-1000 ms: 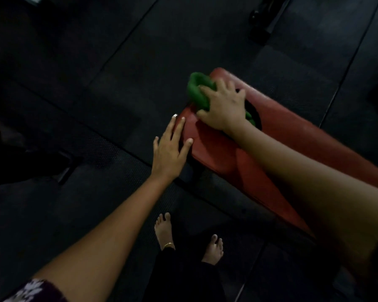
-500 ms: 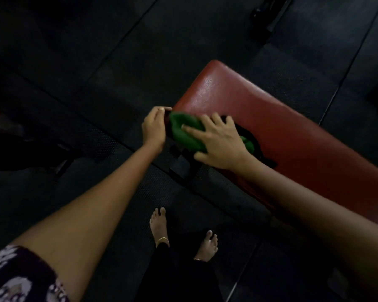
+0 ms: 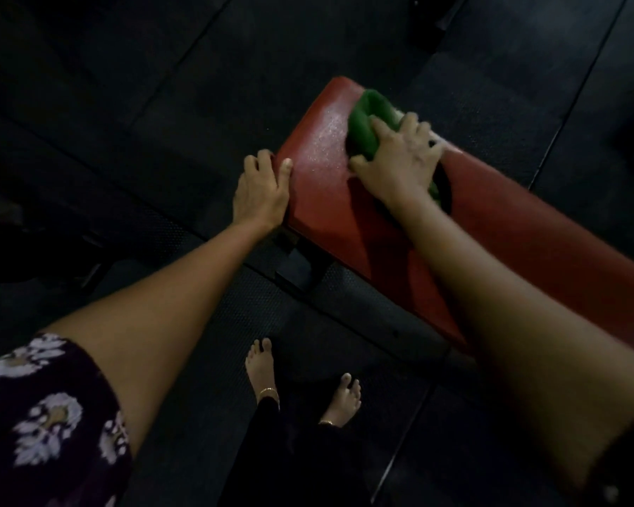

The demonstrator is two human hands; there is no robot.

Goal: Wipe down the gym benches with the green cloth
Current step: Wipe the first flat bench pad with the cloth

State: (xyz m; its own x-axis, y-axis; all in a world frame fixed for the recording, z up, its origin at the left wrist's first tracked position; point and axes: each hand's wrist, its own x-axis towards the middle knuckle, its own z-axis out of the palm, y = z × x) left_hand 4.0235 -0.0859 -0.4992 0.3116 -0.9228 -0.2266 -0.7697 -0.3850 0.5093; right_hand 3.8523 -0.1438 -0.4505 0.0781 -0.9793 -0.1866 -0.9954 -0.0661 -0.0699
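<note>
Looking down from the head camera, the right hand (image 3: 396,166) is seen laid on top of the green cloth (image 3: 366,129). The cloth is pressed onto the red bench (image 3: 319,199) under the palm, and a bunched part of it sticks out just past the fingertips. The fingers are spread over the cloth and only a little bent. A shiny, speckled patch can be seen on the bench pad between the two hands.

The left hand (image 3: 260,192) is placed on the end edge of the bench, well to the left of the right hand. Its thumb is laid on the red top and its fingers are curled down over the edge, so the bench is held there.

Below the hands, two bare feet (image 3: 260,364) are seen on the dark floor mats (image 3: 125,104). A flowered sleeve (image 3: 48,415) is seen on the left arm, near the bottom corner.
</note>
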